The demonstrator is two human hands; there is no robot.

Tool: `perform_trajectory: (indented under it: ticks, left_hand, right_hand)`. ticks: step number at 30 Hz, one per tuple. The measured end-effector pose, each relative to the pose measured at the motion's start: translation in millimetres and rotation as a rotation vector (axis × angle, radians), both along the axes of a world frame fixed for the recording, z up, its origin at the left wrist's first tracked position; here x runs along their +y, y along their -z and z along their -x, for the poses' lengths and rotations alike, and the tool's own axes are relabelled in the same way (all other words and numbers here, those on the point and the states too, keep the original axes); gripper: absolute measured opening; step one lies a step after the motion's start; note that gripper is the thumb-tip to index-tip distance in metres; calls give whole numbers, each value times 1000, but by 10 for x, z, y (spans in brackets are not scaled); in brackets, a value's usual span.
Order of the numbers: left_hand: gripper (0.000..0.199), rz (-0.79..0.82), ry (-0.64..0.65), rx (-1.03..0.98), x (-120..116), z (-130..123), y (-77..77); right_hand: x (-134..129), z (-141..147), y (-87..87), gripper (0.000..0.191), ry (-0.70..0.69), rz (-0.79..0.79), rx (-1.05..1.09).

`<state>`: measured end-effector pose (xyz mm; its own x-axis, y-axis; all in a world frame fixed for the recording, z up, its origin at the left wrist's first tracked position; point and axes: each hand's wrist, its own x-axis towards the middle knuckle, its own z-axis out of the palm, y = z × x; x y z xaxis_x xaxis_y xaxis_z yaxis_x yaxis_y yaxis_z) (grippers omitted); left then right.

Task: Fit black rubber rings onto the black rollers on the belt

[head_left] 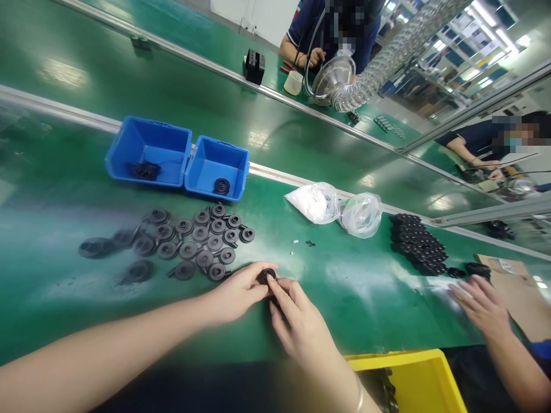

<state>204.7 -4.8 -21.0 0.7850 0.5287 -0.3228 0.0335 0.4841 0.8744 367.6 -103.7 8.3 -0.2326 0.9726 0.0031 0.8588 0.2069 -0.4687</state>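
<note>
A small black round part [266, 274] is held above the near edge of the green bench. My left hand [236, 293] has its thumb and fingers closed around it from the left. From the right, my right hand [298, 314] grips the same part, with the index fingertip pressed onto its top. The fingers hide much of the part. Just left of my hands lie many black disc-shaped parts with short side stems [214, 243], spread in a loose group. Beyond my hands, a few tiny black pieces [310, 243] and tiny white pieces [295, 241] rest on the bench.
Two blue bins [148, 150] hold black wires and rings. Clear plastic bags [316, 202], one with white contents, lie near the rail. Black parts [416, 244] are stacked at right, near a co-worker's hand [484, 304]. A yellow crate [424, 381] stands below the near edge.
</note>
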Motion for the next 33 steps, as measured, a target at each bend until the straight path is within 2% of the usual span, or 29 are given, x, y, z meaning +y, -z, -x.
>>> perform_trajectory:
  ticks: [7,19,25,29,33]
  left_hand:
    - [44,45,-12,-6,0,3,-7]
    - [43,56,-26,-36,3,17,25]
    - [43,43,-21,-39,-4,11,31]
    - [42,24,-32,-49,-11,4,53]
    - [40,19,-39,-44,-13,4,80]
  right_hand:
    - [4,-54,35,59,-37,-36,-35]
    - [39,-85,-4,58,-53,35,-45]
    - [83,-104,-25,55,-4,72,155]
    - [81,-106,43,52,42,67,281]
    - [57,-95,100,55,-5,-31,34]
